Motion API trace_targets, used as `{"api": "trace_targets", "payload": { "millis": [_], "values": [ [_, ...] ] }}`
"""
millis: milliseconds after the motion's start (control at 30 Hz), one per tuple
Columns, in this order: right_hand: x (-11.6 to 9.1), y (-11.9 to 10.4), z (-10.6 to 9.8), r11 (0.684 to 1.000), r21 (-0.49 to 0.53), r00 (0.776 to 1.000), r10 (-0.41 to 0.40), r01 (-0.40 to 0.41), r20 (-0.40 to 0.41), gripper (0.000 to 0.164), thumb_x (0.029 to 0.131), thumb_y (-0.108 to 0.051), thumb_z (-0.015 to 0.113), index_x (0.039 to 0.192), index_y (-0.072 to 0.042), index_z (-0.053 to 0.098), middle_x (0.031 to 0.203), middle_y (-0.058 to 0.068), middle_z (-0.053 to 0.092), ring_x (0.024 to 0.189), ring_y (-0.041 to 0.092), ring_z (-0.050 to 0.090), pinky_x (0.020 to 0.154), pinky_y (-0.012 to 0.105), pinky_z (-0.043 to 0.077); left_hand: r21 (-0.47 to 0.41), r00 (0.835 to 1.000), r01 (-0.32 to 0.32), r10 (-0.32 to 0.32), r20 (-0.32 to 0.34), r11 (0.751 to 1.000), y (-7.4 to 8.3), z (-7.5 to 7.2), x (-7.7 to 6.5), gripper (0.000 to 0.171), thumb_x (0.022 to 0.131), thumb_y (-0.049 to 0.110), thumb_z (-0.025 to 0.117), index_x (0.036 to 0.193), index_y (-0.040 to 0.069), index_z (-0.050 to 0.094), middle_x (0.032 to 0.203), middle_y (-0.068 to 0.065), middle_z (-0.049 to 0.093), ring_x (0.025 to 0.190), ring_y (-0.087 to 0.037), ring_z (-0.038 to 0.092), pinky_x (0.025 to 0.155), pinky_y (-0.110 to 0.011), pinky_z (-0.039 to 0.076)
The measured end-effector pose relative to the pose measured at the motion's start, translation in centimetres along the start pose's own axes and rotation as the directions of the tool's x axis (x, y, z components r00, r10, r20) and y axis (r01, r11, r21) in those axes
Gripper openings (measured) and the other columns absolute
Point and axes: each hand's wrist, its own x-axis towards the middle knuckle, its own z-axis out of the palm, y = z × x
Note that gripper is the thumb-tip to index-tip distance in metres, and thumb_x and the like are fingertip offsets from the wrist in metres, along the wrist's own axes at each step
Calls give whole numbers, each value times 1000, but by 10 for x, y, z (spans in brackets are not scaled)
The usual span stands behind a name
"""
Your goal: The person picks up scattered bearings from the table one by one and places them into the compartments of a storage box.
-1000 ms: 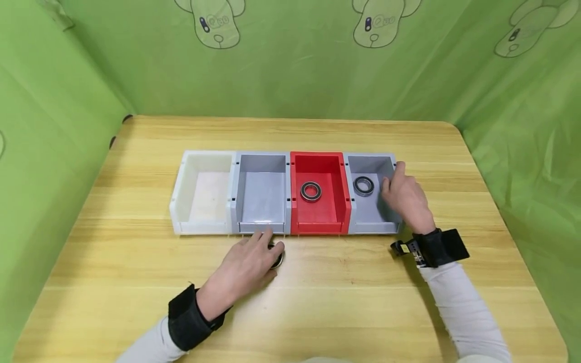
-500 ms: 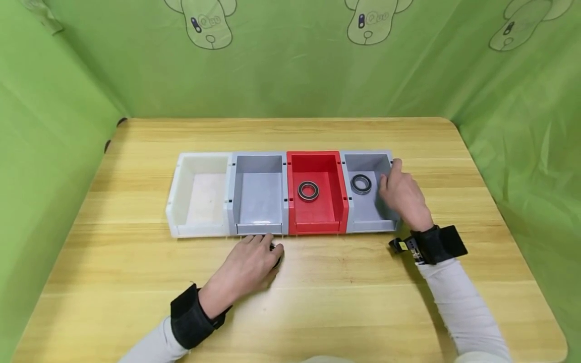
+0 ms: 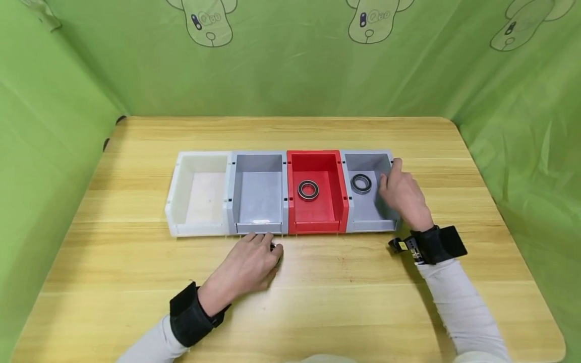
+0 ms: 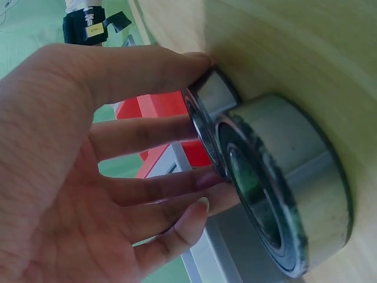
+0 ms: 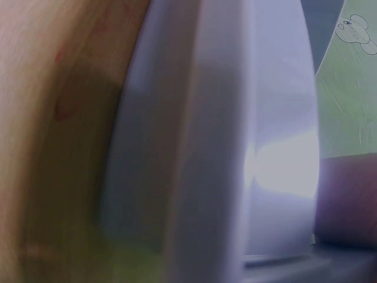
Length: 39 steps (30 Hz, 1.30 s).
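Near the front of the bins, my left hand (image 3: 245, 264) holds a small ball bearing (image 4: 218, 94) between thumb and fingers. It stands on its edge, as seen in the left wrist view. A larger bearing (image 4: 312, 171) stands on edge right beside it, nearer the camera; in the head view my hand mostly covers both. My right hand (image 3: 406, 199) grips the outer side wall of the right grey bin (image 3: 374, 214), thumb inside. Inside that bin lies a bearing (image 3: 353, 184), and another bearing (image 3: 301, 190) lies flat in the red bin (image 3: 315, 214).
The bins stand side by side in a row on the wooden table (image 3: 340, 302). Left of the red one are a second grey bin (image 3: 260, 196) and a white bin (image 3: 206, 196). Green cloth (image 3: 290, 75) hangs around the table's back and sides.
Less of the bearing at my left hand shows in the head view now. The head view has shifted slightly. My right hand keeps its hold on the bin wall.
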Motion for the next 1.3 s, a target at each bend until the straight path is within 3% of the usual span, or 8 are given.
{"api": "trace_targets", "payload": {
  "millis": [167,333,500,767,967,1200,1300],
  "values": [
    [0,-1,-1,1000,-1,1000,14,-14,12,43,105,-14,38,134,16,29,66,19,49,50,29,51,43,35,34,-9,1000,-20,20,-7,1000,-2,-6,2,23,86,26,74,100,8,72,86,-8,63,75,-23,63,71,-35,54],
    [0,-1,-1,1000,4,1000,9,-9,16,43,105,-14,38,134,16,29,65,18,48,49,28,50,42,34,33,-15,1000,-25,25,14,1000,-6,-19,4,31,83,21,76,110,7,73,88,-10,64,74,-20,60,60,-30,54],
    [0,1,-1,1000,6,1000,0,0,8,43,105,-14,38,134,17,29,64,18,48,47,28,50,42,34,32,-41,1000,8,-7,15,999,-13,-34,9,33,86,25,75,113,6,71,88,-10,63,73,-21,61,52,-31,54],
    [0,1,0,1000,3,1000,9,-9,8,43,105,-14,39,133,17,29,65,21,50,49,31,52,42,35,35,-94,996,52,-44,79,994,-29,-54,19,38,88,23,76,120,3,69,101,-17,63,82,-26,57,53,-31,54],
    [1,2,2,1000,-1,1000,8,-8,-3,44,104,-14,40,133,17,29,65,21,50,49,31,53,41,36,36,-85,997,46,-41,64,995,-43,-66,28,42,79,7,74,120,1,69,100,-18,60,83,-26,53,54,-28,50],
    [1,2,1,1000,0,1000,17,-17,5,45,105,-15,40,135,17,29,65,21,51,49,31,53,41,36,36,-102,995,68,-61,75,992,-58,-74,39,31,89,12,73,118,2,69,95,-17,58,82,-27,53,57,-29,51],
    [1,2,1,1000,0,1000,20,-20,17,46,105,-15,39,137,17,28,66,20,51,50,30,53,42,35,36,-103,994,70,-61,90,992,-65,-74,44,33,87,10,74,119,2,69,97,-18,59,84,-28,55,62,-32,54]
  ]
}}
